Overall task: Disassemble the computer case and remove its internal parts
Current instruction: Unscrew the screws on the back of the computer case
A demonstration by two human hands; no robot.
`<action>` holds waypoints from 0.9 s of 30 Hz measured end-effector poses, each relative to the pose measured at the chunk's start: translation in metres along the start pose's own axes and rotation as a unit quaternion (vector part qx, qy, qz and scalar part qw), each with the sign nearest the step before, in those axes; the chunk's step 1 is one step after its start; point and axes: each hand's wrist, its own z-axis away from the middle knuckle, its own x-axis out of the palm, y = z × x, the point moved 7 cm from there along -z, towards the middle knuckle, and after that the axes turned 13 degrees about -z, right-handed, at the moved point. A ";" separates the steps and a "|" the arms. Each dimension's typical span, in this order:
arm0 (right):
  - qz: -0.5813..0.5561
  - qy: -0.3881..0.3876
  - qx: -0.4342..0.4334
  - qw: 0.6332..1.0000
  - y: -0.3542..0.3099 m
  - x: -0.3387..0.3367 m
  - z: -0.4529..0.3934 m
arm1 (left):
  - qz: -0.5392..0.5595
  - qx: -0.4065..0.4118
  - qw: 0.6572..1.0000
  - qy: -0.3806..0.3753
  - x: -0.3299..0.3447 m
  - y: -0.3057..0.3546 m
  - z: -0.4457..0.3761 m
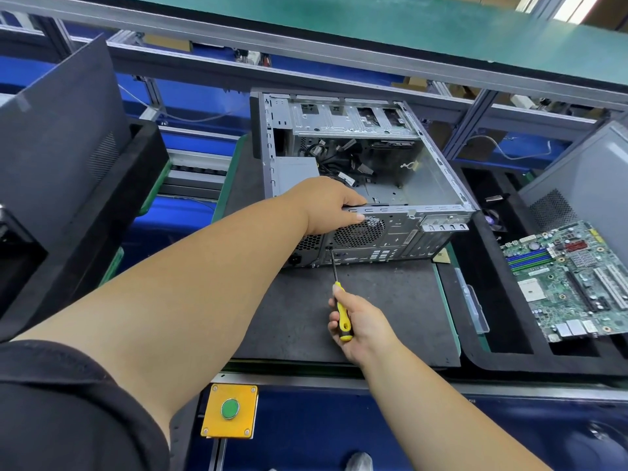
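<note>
An open grey computer case (438, 171) lies on its side on a dark mat (373, 317), rear panel facing me. Loose black cables (339, 161) and a power supply (295, 173) show inside. My left hand (326, 205) grips the top rear edge of the case, fingers curled over the rim above the fan grille (360, 232). My right hand (363, 321) holds a yellow and black screwdriver (341, 311); its tip touches a screw on the rear panel, just left of the port block.
A removed green motherboard (571, 280) lies in a black tray at right. A dark side panel (64, 137) leans at left, another grey panel (584, 185) at far right. A yellow box with a green button (230, 409) sits on the bench front edge.
</note>
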 end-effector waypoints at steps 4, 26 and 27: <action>0.146 0.032 -0.115 0.982 -0.017 0.004 0.004 | -0.002 0.000 1.000 0.000 0.001 0.000 0.000; 0.002 -0.011 0.028 1.000 0.003 0.001 0.002 | -0.004 -0.002 1.000 -0.004 -0.002 0.002 0.001; 0.015 -0.003 0.015 1.000 0.001 0.001 0.001 | -0.003 -0.003 1.000 -0.004 -0.002 0.002 0.001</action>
